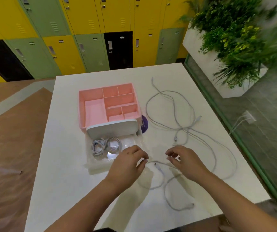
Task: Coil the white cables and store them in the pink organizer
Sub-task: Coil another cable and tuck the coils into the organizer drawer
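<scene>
Tangling threatens: left hand [128, 163] and right hand [185, 159] pinch one white cable [159, 169] beside the pink organizer [80, 106]; loose cables [191, 111] crossing the desk [67, 181] could drag along

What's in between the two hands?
A short stretch of white cable with a plug end lies on the table between the left hand and the right hand, seen in the head view.
</scene>
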`<move>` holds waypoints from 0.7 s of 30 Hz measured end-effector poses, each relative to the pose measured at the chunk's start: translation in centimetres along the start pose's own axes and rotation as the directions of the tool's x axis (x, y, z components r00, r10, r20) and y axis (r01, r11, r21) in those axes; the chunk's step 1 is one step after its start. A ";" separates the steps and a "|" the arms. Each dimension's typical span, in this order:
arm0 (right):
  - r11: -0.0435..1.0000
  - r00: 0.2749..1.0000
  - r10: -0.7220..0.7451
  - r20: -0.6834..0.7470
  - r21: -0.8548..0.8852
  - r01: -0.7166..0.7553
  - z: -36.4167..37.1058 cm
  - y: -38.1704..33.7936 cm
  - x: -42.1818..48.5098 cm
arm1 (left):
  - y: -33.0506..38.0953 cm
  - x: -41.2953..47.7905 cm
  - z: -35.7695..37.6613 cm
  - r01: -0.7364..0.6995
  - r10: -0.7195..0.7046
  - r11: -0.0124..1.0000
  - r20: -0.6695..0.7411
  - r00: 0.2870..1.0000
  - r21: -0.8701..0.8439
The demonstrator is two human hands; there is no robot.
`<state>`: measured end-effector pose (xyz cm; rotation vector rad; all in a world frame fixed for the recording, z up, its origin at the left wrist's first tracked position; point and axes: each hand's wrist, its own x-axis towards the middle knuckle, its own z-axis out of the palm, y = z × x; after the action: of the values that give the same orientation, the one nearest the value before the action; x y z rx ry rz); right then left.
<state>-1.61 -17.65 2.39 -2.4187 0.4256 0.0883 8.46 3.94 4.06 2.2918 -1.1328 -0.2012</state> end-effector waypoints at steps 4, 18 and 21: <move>0.999 0.998 0.037 0.048 -0.034 -0.035 -1.3 4.3 -2.1 | 2.9 -0.3 3.7 0.119 -0.113 0.992 0.114 0.987 -0.051; 0.998 0.981 0.015 0.194 -0.065 -0.002 -3.3 11.8 -5.9 | 4.8 -3.1 11.7 0.386 -0.460 0.840 0.124 0.879 0.381; 0.998 0.979 -0.015 0.201 -0.049 0.026 -3.4 12.3 -5.8 | 5.0 -3.2 11.9 0.382 -0.461 0.820 0.096 0.882 0.426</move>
<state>-11.27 -27.06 -1.45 -2.4343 0.3093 0.3352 -1.34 -1.05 -3.41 2.9339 -0.7797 -0.4081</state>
